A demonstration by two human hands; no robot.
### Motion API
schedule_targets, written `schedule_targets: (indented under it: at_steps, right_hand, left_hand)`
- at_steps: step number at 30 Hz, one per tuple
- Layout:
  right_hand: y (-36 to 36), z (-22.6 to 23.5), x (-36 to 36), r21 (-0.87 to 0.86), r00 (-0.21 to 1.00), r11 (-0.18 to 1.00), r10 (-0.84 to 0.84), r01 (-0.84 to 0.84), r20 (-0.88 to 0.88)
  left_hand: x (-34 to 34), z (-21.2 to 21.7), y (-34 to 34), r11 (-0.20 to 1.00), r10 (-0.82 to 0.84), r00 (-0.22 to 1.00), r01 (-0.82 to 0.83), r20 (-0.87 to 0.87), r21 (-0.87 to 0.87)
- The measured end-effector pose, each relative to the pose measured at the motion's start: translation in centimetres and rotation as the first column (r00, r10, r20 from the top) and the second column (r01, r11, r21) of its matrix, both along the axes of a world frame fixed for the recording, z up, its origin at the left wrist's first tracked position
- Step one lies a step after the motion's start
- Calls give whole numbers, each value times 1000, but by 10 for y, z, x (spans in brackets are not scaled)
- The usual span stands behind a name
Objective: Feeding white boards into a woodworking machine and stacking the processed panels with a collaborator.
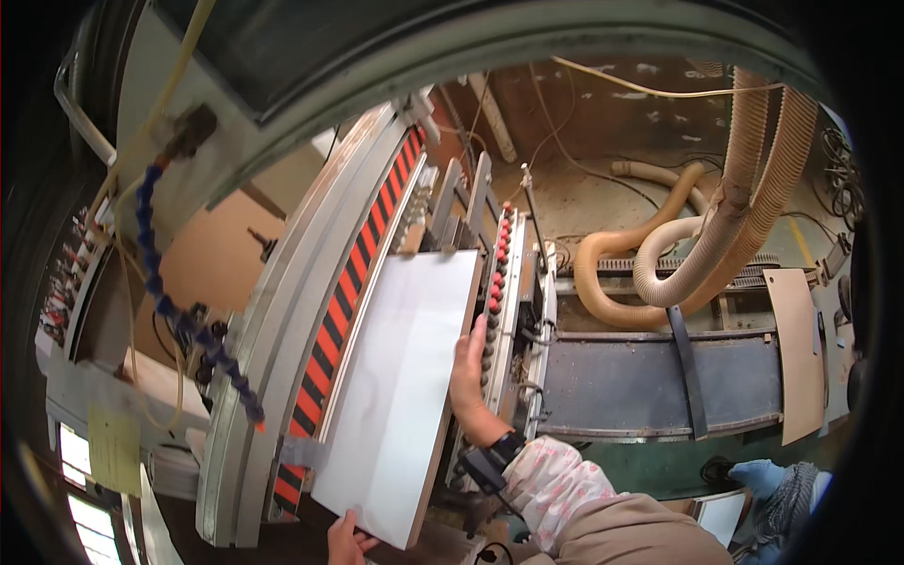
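- Pinching the white panel (pixel 395 377) at its near end: left hand (pixel 347 545).
- Right hand (pixel 467 381), unclenched, is against its right edge.
- Panel lies between striped strip (pixel 337 314) and red knobs (pixel 495 292); probably stiff, slippery, so edges give best hold.

Ribbed hoses (pixel 740 202) curl at right near a tan board (pixel 797 363), and a blue segmented hose (pixel 166 306) hangs at left.

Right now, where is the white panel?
The white panel sits left of centre in the head view, between the striped strip and the right hand.
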State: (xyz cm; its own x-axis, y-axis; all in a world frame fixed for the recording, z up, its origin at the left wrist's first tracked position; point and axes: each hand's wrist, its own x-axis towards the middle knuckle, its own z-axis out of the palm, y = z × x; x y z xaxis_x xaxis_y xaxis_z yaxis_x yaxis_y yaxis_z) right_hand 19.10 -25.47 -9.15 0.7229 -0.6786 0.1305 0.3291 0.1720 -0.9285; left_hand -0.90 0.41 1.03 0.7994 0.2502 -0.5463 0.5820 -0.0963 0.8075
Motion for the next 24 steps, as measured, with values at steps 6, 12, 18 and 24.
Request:
schedule_targets:
  at_steps: [6, 12, 18, 24]
  right_hand:
    - [24, 12, -49, 231, 986, 966, 89, -121, 142]
    - [57, 15, -78, 32, 994, 995, 89, -91, 60]
    - [58, 17, -80, 7, 994, 998, 58, -59, 96]
    - [55, 6, -78, -176, 998, 983, 64, -59, 26]
  left_hand:
    - [-55, -25, -29, 974, -178, 882, 95, 437, 205]
    - [-54, -45, -43, 669, -295, 896, -53, 331, 741]
    - [-59, -51, -37, 582, -396, 814, -136, 425, 802]
    - [-56, -42, -47, 671, -340, 798, -165, 498, 722]
